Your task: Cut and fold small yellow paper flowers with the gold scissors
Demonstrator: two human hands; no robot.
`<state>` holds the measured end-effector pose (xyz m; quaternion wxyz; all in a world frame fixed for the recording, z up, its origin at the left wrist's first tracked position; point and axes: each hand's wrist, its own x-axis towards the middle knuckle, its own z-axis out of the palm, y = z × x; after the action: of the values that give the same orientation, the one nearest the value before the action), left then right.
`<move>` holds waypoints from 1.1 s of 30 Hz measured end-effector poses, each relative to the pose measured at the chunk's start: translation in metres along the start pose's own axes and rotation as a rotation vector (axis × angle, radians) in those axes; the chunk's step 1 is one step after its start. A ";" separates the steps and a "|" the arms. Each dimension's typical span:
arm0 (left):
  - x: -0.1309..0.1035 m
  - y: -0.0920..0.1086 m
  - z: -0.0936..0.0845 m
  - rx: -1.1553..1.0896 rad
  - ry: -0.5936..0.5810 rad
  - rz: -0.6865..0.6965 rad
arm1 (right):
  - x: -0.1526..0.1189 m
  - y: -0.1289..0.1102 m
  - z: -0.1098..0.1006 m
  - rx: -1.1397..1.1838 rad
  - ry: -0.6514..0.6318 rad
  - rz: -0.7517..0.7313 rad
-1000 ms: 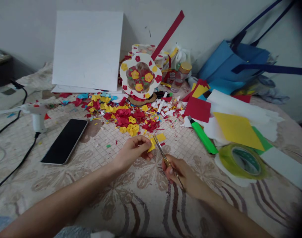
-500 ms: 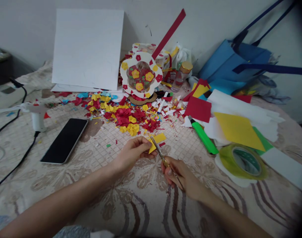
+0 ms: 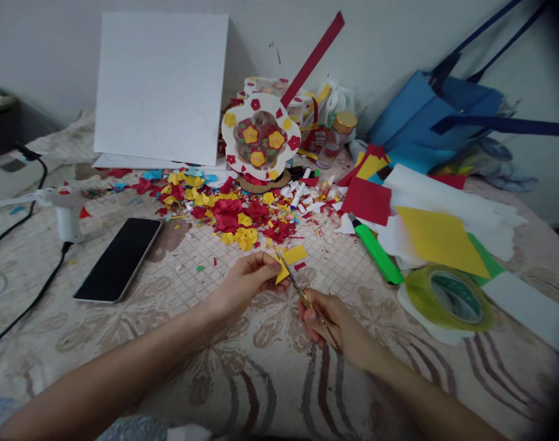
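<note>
My left hand (image 3: 257, 274) pinches a small piece of yellow paper (image 3: 283, 272) between thumb and fingers. A pair of scissors (image 3: 294, 280) is gripped in my right hand (image 3: 327, 318), with its blades lying across the yellow piece near my left fingertips. Just beyond the blades lies a yellow paper strip (image 3: 294, 253); whether it still joins the held piece I cannot tell. Past my hands, a heap of red and yellow paper flowers (image 3: 236, 217) covers the cloth. Behind it stands a white flower-shaped paper craft (image 3: 261, 138) decorated with red and yellow blossoms.
On the left lie a phone (image 3: 120, 260) and a white glue gun (image 3: 68, 217) with a black cord. To the right are a green box cutter (image 3: 378, 251), a tape roll (image 3: 449, 297), yellow paper (image 3: 442, 242) and red paper (image 3: 367, 201). A blue bag (image 3: 430, 116) stands behind.
The scissor blades have moved slightly, closing across the yellow paper, and a gap shows between the held piece and the strip. Both hands stay nearly in place.
</note>
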<state>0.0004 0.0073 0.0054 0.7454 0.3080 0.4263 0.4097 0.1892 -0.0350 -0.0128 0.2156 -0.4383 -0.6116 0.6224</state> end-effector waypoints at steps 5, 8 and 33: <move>-0.001 0.001 0.000 0.006 -0.012 0.001 | 0.000 -0.002 0.000 -0.023 0.006 0.003; -0.002 0.001 0.000 0.005 -0.021 0.001 | -0.001 -0.004 0.000 -0.033 0.005 0.017; 0.000 0.000 0.001 0.042 -0.020 0.017 | 0.005 -0.013 -0.041 -0.661 0.363 0.059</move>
<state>0.0013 0.0070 0.0055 0.7395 0.3310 0.4249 0.4039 0.2167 -0.0054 0.0033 0.1495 -0.6048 -0.7184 0.3094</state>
